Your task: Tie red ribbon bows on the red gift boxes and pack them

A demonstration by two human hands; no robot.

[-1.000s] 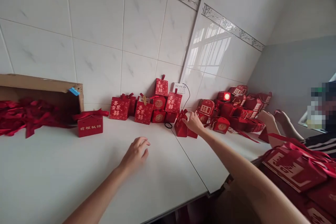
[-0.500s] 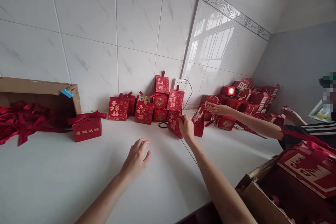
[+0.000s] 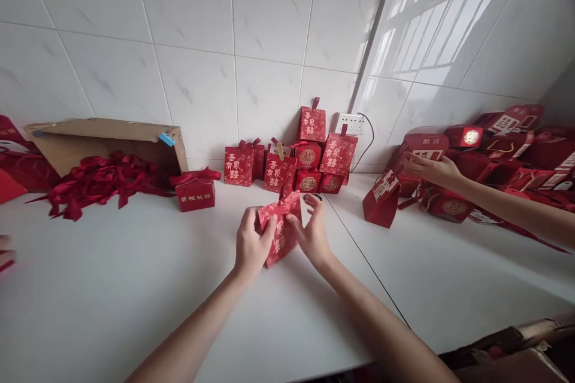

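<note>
Over the bench (image 3: 179,287), the left hand (image 3: 251,244) is gripping a box (image 3: 281,243), fingers curled around its side; the right hand (image 3: 316,239) is thumbing its front, fingers loosely spread. Both seem to be shaping its top, the next move needing even pressure

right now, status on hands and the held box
Left hand grips red box. Right hand touches its front. Co-worker's hand apart, to the right.
</note>
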